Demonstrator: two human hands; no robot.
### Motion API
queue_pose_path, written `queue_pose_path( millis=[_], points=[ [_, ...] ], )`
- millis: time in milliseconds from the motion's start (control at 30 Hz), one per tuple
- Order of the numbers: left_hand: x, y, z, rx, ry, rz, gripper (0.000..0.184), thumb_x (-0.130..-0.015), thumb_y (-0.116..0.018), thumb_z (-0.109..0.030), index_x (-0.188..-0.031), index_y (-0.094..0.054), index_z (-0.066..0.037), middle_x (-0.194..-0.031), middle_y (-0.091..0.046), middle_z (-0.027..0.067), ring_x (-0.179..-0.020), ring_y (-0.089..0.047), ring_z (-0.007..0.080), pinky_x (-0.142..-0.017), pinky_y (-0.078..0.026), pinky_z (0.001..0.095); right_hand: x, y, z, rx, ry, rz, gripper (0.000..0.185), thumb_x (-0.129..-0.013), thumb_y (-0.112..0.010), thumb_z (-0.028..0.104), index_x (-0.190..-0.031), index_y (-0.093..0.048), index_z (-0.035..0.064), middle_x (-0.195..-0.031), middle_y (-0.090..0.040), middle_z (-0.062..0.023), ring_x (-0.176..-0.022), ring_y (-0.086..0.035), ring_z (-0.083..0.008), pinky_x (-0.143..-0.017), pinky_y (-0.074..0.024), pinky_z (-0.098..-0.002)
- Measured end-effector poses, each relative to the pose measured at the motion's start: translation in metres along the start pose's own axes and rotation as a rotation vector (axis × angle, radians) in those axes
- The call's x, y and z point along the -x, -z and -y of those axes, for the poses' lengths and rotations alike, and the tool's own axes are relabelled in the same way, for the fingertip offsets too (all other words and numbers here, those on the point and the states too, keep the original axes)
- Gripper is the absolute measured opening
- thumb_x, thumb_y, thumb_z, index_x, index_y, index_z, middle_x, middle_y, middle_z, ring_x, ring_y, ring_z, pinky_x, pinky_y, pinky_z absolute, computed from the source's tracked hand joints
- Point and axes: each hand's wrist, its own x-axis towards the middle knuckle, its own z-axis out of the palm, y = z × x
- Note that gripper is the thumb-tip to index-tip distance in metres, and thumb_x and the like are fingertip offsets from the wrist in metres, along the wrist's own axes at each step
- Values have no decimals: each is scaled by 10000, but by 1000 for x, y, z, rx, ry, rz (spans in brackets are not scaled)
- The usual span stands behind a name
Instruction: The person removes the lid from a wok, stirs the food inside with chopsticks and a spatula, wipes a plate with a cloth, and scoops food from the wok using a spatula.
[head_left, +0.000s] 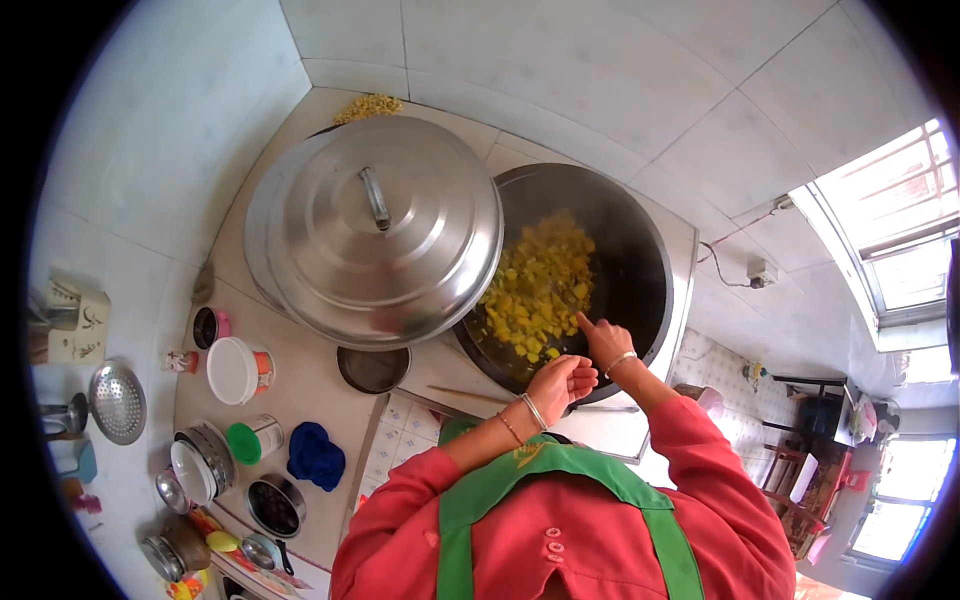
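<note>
Two bare hands reach over the near rim of a wide black wok (632, 262) at the right end of a pale tabletop (320, 400), below a green apron (580, 462) and a red shirt (605, 545). The left hand (562, 385) is cupped, fingers curled; just beside it, the right hand (608, 343) extends a finger toward chopped yellow food (540, 285), heaped toward the wok's left side. Whether the hands touch, or hold anything, cannot be told. A thin stick (468, 394) lies near the tabletop's front edge, left of the wok. Farther left, a blue cloth (316, 456) sits beside a green-lidded jar (256, 439), and a white-lidded tub (238, 370) stands toward the left edge. A large metal lid (385, 260), handle up, hides part of the wok's left rim. Behind it, small yellow pieces (368, 108) lie at the tabletop's far left corner. Daylight fills a barred window (890, 205) at far right.
</note>
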Motion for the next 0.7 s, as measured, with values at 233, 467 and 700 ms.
queue_pose_path(
  millis=[233, 467, 700],
  points=[
    [4, 6, 1, 45, -14, -9, 207, -901, -435, -210, -961, -524, -33, -883, -594, 90, -821, -580, 180, -750, -481, 310, 39, 42, -10, 1, 9, 113, 456, -755, -493, 112, -1204, -466, 186, -853, -613, -150, -747, -617, -306, -621, -499, -399],
    [13, -12, -1, 18, -46, 56, 200, -901, -434, -204, -956, -527, -35, -874, -592, 84, -816, -577, 171, -745, -480, 305, 19, -1, 14, -293, 155, 117, 489, -750, -506, 147, -1230, -448, 221, -826, -612, -162, -788, -601, -319, -669, -481, -412],
    [14, -6, -3, -19, -130, -41, 187, -903, -425, -202, -949, -527, -52, -863, -588, 68, -800, -574, 158, -736, -474, 296, 17, 26, 9, -484, 43, 74, 375, -746, -486, 116, -1111, -568, 148, -860, -619, -179, -777, -595, -351, -704, -479, -419]
  ],
)
